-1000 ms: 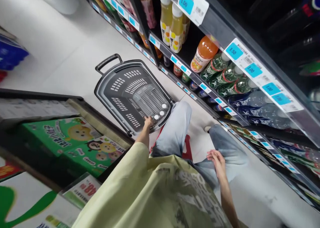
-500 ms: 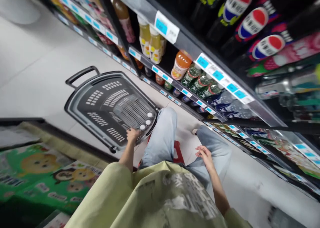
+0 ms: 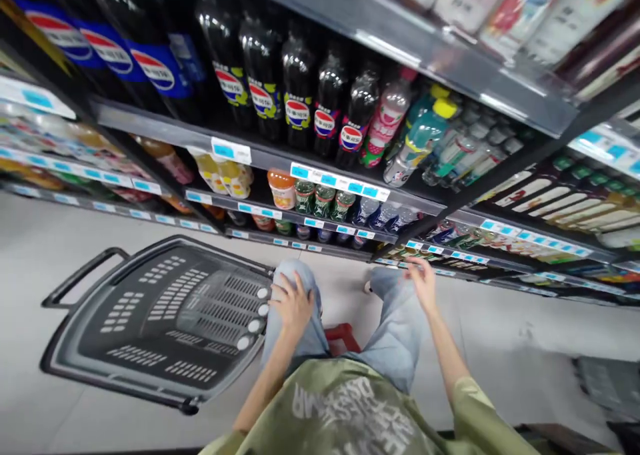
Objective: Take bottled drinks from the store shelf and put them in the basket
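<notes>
My left hand point(image 3: 294, 303) rests on my left knee, fingers spread and nothing in it. Beside that knee stands a dark grey shopping basket point(image 3: 75, 358) with a black handle sticking out at its far left end. Inside the basket, near the knee, lies something clear with several white round caps point(image 3: 254, 326); its exact kind is hard to make out. Over my right knee hovers my right hand point(image 3: 423, 283), fingers loosely stretched and holding nothing. In front of both knees is a shelf with bottles of cola point(image 3: 299, 112), a pink-labelled bottle point(image 3: 386, 123) and an orange drink bottle point(image 3: 281, 188).
Dark shelving with price tags point(image 3: 340, 183) runs across the front. Large cola bottles point(image 3: 155, 68) stand upper left, cartons point(image 3: 465, 2) on the top shelf. Something red point(image 3: 343, 337) sits between my legs, and a grey flat object point(image 3: 607, 385) lies on the floor at right.
My left hand has left the basket's near end and now lies on my left knee. My view has turned and risen toward the shelves; the green packages at lower left are out of sight.
</notes>
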A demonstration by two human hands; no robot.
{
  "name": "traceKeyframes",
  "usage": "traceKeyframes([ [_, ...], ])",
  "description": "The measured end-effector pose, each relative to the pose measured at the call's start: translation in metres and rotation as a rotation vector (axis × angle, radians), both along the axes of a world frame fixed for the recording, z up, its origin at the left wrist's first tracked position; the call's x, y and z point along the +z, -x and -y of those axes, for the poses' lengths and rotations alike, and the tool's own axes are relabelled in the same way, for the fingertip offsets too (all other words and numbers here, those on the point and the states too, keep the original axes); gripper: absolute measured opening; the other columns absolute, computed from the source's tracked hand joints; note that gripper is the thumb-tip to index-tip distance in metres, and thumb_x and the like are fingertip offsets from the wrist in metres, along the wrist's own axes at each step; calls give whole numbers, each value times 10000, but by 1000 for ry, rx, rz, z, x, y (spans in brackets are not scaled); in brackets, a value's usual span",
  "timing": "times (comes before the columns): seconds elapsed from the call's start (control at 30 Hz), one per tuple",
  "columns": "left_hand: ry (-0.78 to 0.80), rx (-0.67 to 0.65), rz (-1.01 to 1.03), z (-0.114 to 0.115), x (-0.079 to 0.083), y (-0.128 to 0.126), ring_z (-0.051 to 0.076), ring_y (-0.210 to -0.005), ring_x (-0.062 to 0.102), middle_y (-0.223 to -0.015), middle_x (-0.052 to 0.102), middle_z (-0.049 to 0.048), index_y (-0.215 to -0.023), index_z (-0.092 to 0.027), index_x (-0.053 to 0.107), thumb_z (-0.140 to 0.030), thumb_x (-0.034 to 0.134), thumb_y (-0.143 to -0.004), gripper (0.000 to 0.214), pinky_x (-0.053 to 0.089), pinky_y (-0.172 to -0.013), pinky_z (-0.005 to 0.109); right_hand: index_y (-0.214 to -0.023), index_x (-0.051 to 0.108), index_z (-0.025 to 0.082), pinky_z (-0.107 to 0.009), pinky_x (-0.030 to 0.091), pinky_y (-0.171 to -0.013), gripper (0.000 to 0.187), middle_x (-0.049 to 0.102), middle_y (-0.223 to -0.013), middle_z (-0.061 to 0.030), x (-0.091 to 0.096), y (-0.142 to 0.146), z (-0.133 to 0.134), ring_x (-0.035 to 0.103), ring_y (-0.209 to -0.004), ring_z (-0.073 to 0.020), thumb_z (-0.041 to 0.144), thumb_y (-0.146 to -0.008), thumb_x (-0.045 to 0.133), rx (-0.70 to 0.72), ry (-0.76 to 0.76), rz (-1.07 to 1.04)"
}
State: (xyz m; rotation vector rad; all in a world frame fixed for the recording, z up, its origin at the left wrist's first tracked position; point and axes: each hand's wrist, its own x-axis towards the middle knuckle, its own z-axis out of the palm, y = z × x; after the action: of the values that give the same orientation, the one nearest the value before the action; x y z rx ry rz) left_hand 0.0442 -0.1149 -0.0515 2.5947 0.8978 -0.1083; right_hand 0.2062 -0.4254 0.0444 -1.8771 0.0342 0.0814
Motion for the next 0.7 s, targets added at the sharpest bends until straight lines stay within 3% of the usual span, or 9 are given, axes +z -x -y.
traceKeyframes([
  [0.1, -22, -27, -13, -14, 2, -16, 634, -1510, 321, -1748, 229, 337, -1688, -126, 366, -425, 459, -1006, 751, 460, -1017, 798, -1143, 692, 217, -384, 615, -765, 422, 770, -1144, -116, 59, -40, 18, 734, -867, -233, 556, -892, 710, -118, 47, 344],
  [0.23, -75, -48, -5, -35, -2, -27, 512, -1455, 442, -1712, 348, 281, -1651, -158, 454, -483, 448, -1017, 712, 532, -1034, 657, -1254, 668, 212, -391, 621, -827, 371, 711, -1327, -135, 146, -102, 54, 727, -1052, -242, 419, -951, 614, -295, 211, 765],
  [0.33, -85, -55, -20, -39, -7, -30, 482, -1455, 450, -1707, 360, 261, -1646, -162, 463, -492, 452, -1020, 708, 529, -1057, 628, -1440, 594, 232, -456, 610, -965, 483, 656, -1431, -152, 202, -153, 76, 677, -1227, -276, 378, -983, 537, -288, 412, 896],
  [0.4, -82, -48, -40, -39, -10, -30, 480, -1482, 425, -1716, 348, 247, -1657, -171, 447, -489, 451, -1027, 705, 513, -1084, 625, -1504, 548, 238, -488, 575, -1058, 532, 617, -1491, -163, 228, -186, 81, 615, -1326, -298, 392, -996, 507, -240, 563, 918],
  [0.47, -79, -40, -52, -38, -13, -30, 473, -1504, 406, -1727, 336, 233, -1667, -182, 431, -486, 451, -1035, 702, 498, -1107, 620, -1479, 568, 223, -515, 512, -1149, 515, 627, -1479, -168, 245, -213, 80, 566, -1369, -315, 395, -999, 492, -167, 697, 907],
  [0.57, -81, -39, -46, -39, -16, -30, 469, -1509, 401, -1736, 329, 222, -1670, -192, 426, -480, 458, -1039, 695, 492, -1116, 620, -1318, 670, 187, -523, 455, -1199, 420, 658, -1392, -185, 255, -238, 70, 567, -1332, -329, 367, -977, 505, -67, 801, 873],
  [0.7, -71, -42, -23, -46, -21, -25, 469, -1509, 408, -1736, 336, 223, -1669, -196, 428, -478, 457, -1044, 687, 503, -1106, 624, -1130, 716, 181, -538, 503, -1100, 338, 644, -1264, -200, 249, -234, 66, 611, -1167, -335, 426, -931, 594, -205, 813, 863],
])
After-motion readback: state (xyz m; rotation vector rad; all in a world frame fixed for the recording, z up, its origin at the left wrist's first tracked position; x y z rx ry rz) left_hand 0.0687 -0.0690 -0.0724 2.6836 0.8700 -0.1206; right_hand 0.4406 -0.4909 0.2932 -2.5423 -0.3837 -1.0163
